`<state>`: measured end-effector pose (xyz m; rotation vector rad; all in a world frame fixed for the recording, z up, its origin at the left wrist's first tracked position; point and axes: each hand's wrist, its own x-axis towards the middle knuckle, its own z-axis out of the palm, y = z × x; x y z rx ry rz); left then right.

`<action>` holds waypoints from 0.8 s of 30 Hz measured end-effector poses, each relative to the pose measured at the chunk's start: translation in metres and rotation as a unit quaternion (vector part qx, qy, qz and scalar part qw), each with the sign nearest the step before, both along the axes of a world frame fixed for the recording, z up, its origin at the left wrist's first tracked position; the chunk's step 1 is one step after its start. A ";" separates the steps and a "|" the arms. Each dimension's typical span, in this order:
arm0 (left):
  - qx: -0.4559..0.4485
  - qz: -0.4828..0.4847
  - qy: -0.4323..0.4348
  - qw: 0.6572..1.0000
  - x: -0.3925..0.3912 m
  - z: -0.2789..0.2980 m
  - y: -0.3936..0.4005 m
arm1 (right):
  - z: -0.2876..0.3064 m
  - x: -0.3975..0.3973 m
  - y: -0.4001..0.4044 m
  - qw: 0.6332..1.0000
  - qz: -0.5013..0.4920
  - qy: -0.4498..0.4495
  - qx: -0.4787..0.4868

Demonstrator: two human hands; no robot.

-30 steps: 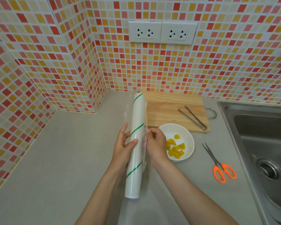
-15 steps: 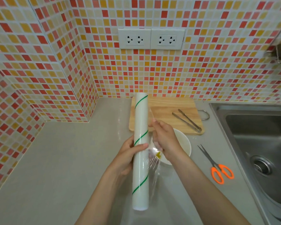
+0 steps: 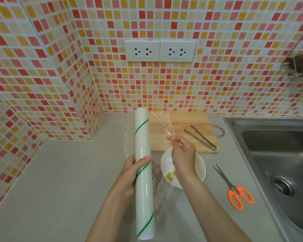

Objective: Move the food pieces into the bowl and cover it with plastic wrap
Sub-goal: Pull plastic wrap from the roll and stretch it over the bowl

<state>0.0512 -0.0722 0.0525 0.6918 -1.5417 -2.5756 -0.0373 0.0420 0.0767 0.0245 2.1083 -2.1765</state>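
Note:
A long white roll of plastic wrap (image 3: 143, 172) with green spiral stripes stands nearly upright above the counter, gripped around its middle by my left hand (image 3: 132, 169). My right hand (image 3: 182, 154) pinches the free edge of the clear film (image 3: 162, 124) and holds it stretched to the right of the roll. Under that hand sits the white bowl (image 3: 198, 167), with yellow food pieces (image 3: 170, 176) showing through the film; most of the bowl's inside is hidden by my hand.
A wooden cutting board (image 3: 187, 123) lies behind the bowl with metal tongs (image 3: 200, 137) on it. Orange-handled scissors (image 3: 233, 189) lie right of the bowl. A steel sink (image 3: 278, 154) fills the right side. Tiled walls close the corner at left and back.
My right hand has pulled the film farther off the roll, to the right and over the bowl. The roll has risen and stands a little more upright.

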 end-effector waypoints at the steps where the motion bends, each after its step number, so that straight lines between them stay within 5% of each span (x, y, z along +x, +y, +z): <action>1: -0.004 -0.016 0.006 1.000 -0.001 0.002 0.002 | -0.001 -0.001 0.005 1.000 -0.007 0.011 0.007; 15: -0.004 -0.028 0.040 0.999 -0.015 0.011 0.028 | -0.005 -0.027 0.073 0.976 -0.081 0.135 0.151; 24: -0.341 0.020 -0.009 0.940 -0.024 -0.009 0.022 | -0.032 -0.043 0.096 0.963 -0.092 0.097 0.235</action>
